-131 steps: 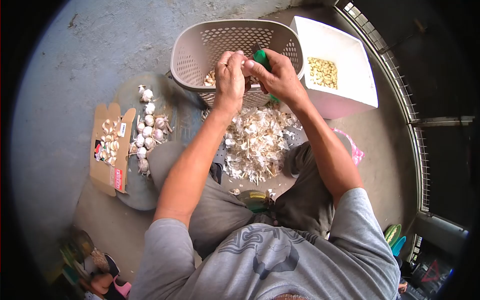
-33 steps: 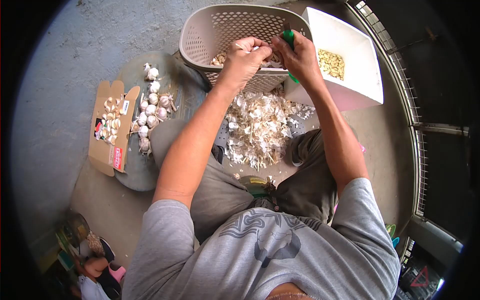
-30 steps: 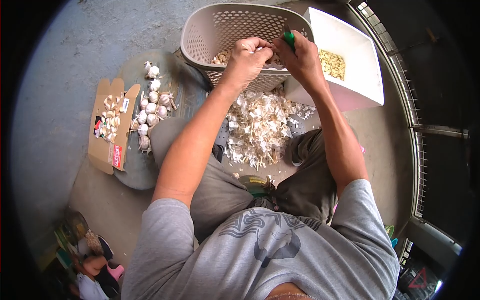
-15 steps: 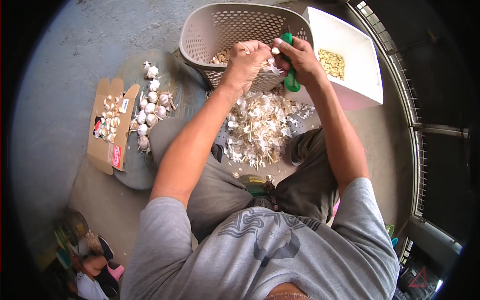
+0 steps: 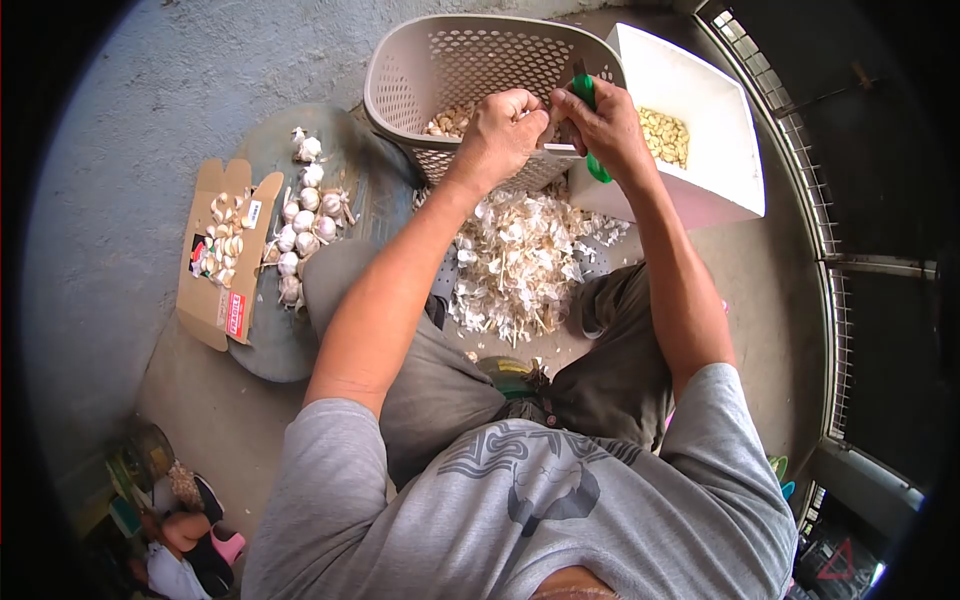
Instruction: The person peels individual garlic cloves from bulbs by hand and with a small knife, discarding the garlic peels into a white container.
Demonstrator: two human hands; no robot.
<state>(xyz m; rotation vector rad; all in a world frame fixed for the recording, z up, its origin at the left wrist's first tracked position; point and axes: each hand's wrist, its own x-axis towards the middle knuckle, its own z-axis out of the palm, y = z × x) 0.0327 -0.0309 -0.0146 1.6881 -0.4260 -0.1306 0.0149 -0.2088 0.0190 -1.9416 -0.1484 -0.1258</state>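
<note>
My left hand (image 5: pixel 505 135) is closed in a pinch over the near rim of the plastic basket (image 5: pixel 388 75); what its fingertips hold, if anything, is hidden. Close against it, my right hand (image 5: pixel 612 130) grips a small knife with a green handle (image 5: pixel 598 170), its dark blade pointing up and away. Unpeeled garlic cloves (image 5: pixel 452 121) lie inside the basket. Below both hands, a heap of papery garlic skins (image 5: pixel 515 260) covers the floor between my feet.
A white foam box (image 5: pixel 715 130) holding peeled cloves (image 5: pixel 664 138) stands right of the basket. At left, whole garlic bulbs (image 5: pixel 307 222) sit on a round grey surface (image 5: pixel 370 165), beside a cardboard box (image 5: pixel 205 310) with loose cloves. Metal grating (image 5: pixel 815 190) runs along the right.
My left fingers have curled and moved slightly down beside the right hand. The clove and hanging skin visible between my hands earlier are now out of sight. The knife stays in my right hand.
</note>
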